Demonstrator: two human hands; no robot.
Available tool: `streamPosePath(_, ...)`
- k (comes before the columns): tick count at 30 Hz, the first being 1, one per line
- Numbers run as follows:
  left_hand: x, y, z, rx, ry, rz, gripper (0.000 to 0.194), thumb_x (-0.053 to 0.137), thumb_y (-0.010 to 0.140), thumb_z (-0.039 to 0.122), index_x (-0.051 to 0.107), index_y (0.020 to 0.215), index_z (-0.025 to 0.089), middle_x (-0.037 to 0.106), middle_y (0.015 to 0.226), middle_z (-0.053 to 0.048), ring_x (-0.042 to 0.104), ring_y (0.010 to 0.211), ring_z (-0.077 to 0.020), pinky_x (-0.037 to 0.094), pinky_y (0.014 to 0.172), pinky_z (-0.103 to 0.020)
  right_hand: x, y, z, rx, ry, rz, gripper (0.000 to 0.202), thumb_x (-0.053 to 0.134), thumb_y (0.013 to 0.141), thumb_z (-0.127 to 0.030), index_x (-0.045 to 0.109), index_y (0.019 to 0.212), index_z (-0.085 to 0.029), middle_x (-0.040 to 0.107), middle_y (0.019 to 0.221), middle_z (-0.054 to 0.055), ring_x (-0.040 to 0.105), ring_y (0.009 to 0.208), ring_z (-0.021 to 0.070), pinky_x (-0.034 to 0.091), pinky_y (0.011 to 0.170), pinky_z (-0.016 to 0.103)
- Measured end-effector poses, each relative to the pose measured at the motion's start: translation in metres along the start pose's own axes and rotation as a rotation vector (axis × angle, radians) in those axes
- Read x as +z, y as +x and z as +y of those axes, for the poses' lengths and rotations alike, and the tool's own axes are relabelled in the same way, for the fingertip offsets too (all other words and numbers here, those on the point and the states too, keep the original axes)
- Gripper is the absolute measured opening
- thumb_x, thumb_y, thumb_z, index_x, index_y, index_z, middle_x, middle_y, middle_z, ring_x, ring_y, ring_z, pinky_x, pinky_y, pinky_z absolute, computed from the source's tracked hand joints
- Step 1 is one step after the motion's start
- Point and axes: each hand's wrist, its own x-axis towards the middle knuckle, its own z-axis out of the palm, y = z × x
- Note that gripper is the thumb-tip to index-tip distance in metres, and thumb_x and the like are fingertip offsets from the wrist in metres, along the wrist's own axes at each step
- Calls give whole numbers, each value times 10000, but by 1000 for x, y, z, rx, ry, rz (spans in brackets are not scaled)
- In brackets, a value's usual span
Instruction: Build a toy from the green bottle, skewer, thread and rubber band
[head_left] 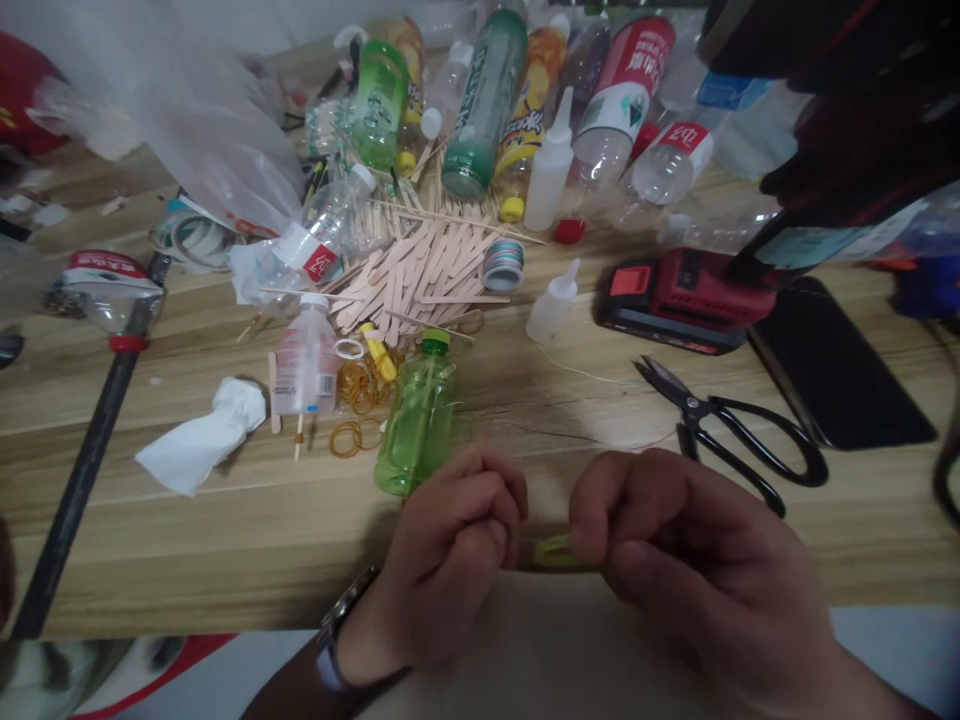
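Note:
My right hand (675, 550) is closed in a pinch on a small yellow-green piece (553, 550) whose exact kind I cannot make out. Close beside it, my left hand (465, 550) has its fingers curled shut. A thin pale strand seems to run from the piece into the left fingers, which hide whatever they grip. Just beyond the left hand stands a green plastic bottle (417, 420) with a green cap. Black-handled scissors (705, 410) lie beyond the right hand, their blades apart. Fine thread (592, 372) trails across the wooden table (225, 545).
Wooden craft sticks (427, 270) are heaped mid-table, with rubber bands (360, 388) nearer. A squeeze bottle (553, 302), a red power tool (679, 295) and a black phone (847, 365) stand or lie to the right. Several plastic bottles (484, 110) crowd the back. Crumpled tissue (206, 435) lies left.

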Motion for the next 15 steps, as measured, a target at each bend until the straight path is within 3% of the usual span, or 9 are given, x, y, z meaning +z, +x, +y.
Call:
streamPosePath(4,3,0,-9,-99,-345,14,243,496,818,149,503,579,191,587,784,-31,533,741,-151,426,654,-252,3,-1,13,165,468,-151,118,599,1003,-338,585,893,-298,623,857,-60,299,418,47,276,353,159)
streamPosePath(7,8,3,-11,-191,-656,-26,300,565,819,233,475,538,184,572,692,-22,500,628,-131,396,572,-229,4,-1,16,122,548,-215,64,578,1021,-294,602,961,-297,588,897,-52,276,445,34,275,379,146)
streamPosePath(11,10,4,-12,-110,-667,-7,367,635,859,290,523,529,171,628,714,-33,543,651,-134,421,619,-230,4,-1,17,60,460,-204,94,546,1038,-330,592,966,-293,537,803,-50,372,536,67,333,465,165)
streamPosePath(15,4,2,-13,-45,-647,-238,392,604,939,358,519,595,190,646,680,-25,572,638,-141,459,679,-260,-4,-4,18,-20,84,-186,136,540,1037,-313,578,911,-279,569,769,-39,505,634,99,425,566,195)
